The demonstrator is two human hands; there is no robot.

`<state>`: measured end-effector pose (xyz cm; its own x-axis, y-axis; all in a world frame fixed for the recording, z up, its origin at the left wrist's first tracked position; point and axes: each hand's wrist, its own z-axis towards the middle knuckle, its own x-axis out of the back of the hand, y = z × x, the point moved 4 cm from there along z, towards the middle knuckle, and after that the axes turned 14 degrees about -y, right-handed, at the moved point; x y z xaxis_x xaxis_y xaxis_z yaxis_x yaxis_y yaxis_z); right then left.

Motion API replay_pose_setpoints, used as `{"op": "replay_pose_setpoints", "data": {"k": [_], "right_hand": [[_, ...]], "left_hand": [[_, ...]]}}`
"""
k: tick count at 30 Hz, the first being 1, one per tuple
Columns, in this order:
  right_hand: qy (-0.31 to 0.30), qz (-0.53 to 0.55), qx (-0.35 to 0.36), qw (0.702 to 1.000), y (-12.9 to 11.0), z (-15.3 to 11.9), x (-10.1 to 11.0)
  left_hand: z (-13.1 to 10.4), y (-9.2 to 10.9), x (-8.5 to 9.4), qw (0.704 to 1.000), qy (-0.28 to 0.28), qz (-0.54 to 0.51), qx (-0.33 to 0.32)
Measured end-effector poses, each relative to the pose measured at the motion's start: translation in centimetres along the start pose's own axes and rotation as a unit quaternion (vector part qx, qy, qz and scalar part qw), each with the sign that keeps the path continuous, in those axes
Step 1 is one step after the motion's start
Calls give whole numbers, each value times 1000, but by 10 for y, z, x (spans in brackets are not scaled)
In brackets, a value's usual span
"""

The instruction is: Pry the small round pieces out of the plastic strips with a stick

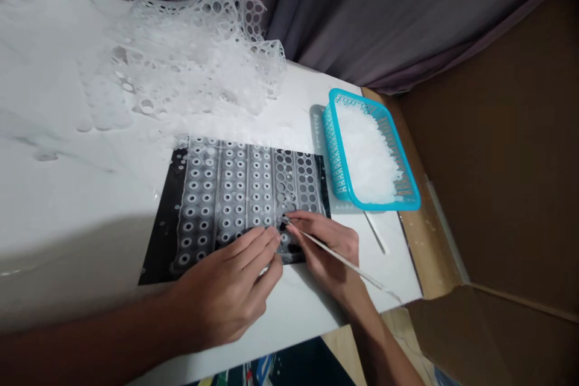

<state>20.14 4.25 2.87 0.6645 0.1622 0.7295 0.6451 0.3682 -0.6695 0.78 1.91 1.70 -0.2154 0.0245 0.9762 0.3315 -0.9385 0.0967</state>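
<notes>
A translucent sheet (234, 198) with rows of ringed round pieces lies on a black mat (159, 253). In its two right-hand strips, many round spots (307, 181) look dark, without the white rings. My right hand (328, 247) pinches a thin white stick (348, 263), whose dark tip touches the sheet near its lower right part. My left hand (239, 283) rests on the sheet's lower edge, fingers together, fingertips just left of the stick's tip; whether they grip anything is hidden.
A blue basket (337, 151) full of small white pieces (366, 157) stands at the right. Punched clear plastic scraps (190, 54) are heaped at the back. A white strip (376, 233) lies below the basket. A cardboard wall (497, 151) rises at the far right.
</notes>
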Motion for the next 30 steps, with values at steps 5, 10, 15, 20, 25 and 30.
{"op": "replay_pose_setpoints", "data": {"k": [5, 10, 15, 20, 25, 30], "right_hand": [[92, 11, -54, 994, 3, -4, 5], [99, 9, 6, 995, -3, -10, 13], [-39, 36, 51, 997, -5, -9, 8], [-54, 29, 65, 996, -3, -12, 3], [-25, 11, 61, 998, 1, -10, 2], [27, 12, 26, 999, -1, -12, -1]], "left_hand": [[0, -1, -2, 1000, 1, -11, 6], [0, -4, -2, 999, 1, -34, 11], [-1, -4, -4, 999, -12, -44, 19], [0, -4, -3, 999, -11, -41, 18], [0, -4, -1, 999, -14, -40, 13], [0, -4, -2, 999, -5, -39, 13]]}}
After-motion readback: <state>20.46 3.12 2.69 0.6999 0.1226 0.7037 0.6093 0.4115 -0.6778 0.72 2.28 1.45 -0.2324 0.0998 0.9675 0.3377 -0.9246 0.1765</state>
